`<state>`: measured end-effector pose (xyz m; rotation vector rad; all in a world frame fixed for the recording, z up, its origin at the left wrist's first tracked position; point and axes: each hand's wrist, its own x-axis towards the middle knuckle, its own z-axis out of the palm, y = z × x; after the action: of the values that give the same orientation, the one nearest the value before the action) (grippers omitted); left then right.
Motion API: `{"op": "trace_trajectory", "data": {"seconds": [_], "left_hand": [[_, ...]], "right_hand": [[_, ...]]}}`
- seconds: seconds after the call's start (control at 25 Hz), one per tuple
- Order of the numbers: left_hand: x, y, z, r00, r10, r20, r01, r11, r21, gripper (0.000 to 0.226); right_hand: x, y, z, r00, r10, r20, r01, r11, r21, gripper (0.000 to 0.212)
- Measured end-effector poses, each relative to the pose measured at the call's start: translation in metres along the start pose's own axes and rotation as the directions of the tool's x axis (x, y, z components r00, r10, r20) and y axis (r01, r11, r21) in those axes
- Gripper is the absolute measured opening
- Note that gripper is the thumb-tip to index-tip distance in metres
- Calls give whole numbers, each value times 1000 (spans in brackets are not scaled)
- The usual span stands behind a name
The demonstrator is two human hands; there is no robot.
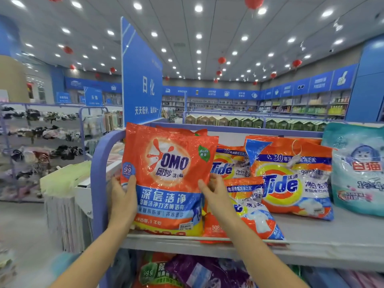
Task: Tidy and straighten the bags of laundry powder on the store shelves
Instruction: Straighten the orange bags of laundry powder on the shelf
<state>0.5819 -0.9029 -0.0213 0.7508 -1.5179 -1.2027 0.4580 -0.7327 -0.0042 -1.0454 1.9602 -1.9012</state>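
Store, grey shelf: left hand, right hand fingers grip upright OMO bag sides.

Rear orange bag: mostly hidden behind the front OMO bag.
Teal bag: cut by right edge.
Lower-shelf bags: blurred, cropped below.

On upright orange glossy plastic bag: "OMO", "奥妙", "深层洁净"; on round blue badge at its left edge, "99". On large orange-and-yellow plastic bag to its right: "Tide", "汰渍", "30年". On small orange bag lying flat in front: "508". On pale teal plastic bag, far right: "白猫" in red. On tall blue sign board: "日化", "天天低价". On green bag, lower shelf: "99.9".
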Motion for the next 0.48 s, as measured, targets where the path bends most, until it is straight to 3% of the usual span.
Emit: {"op": "trace_trajectory", "data": {"seconds": [0.12, 0.24, 0.36, 0.48], "left_hand": [[-6, -6, -7, 993, 117, 14, -118, 988, 102, 51], [-33, -9, -7, 938, 339, 68, -342, 879, 332, 70], [-75, 4, 10, 775, 602, 193, -630, 707, 323, 64], [-95, 18, 35, 603, 653, 457, -780, 604, 166, 40]], "right_hand": [[6, -9, -62, 965, -192, -178, 151, 963, -221, 20], [29, -4, -121, 938, -311, -155, 147, 760, -633, 18], [55, 9, -135, 988, -144, 56, 127, 549, -826, 30], [69, 18, -123, 980, 10, 197, 187, 271, -944, 37]]}}
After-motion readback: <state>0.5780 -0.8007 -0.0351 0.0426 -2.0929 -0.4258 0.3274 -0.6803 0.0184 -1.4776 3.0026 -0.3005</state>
